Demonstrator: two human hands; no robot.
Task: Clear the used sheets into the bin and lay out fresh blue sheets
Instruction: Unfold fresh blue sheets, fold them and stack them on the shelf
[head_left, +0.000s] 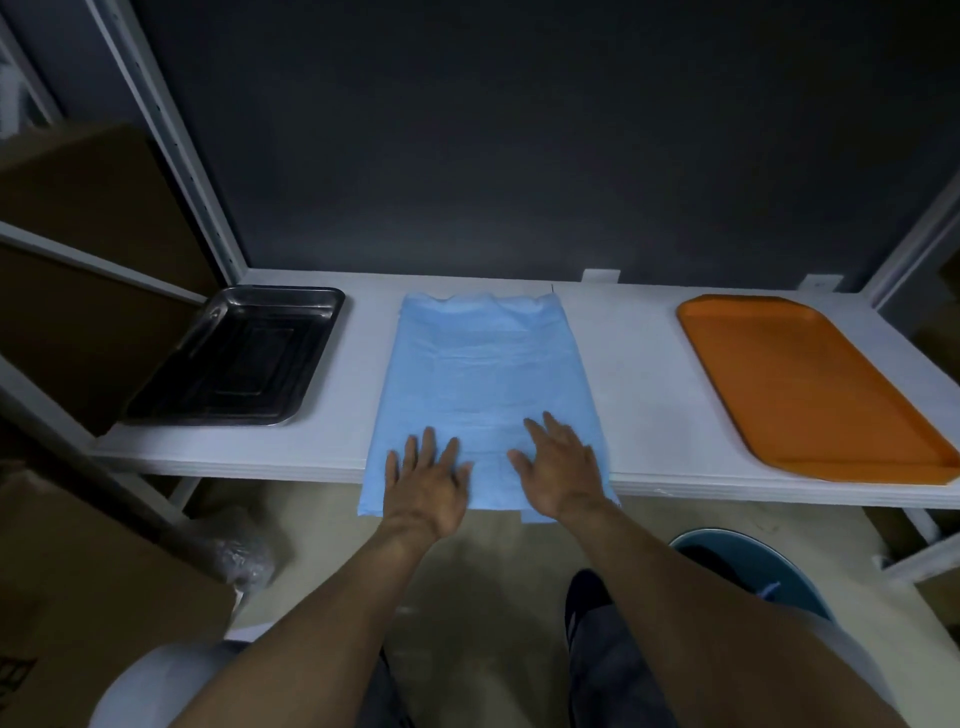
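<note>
With left hand (427, 484) and right hand (562, 474) flat, grasping nothing, presses blue sheet (485, 364) on shelf (631, 374) between steel tray (234, 358) and orange tray (810, 379).

No text is readable; print on the cardboard box (88, 597) seems illegible.

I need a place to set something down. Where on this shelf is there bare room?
The widest bare patch of the shelf lies between the blue sheet and the orange tray. A narrower strip lies between the metal tray and the sheet. The sheet's near end is crowded: left hand and right hand rest flat there.
</note>
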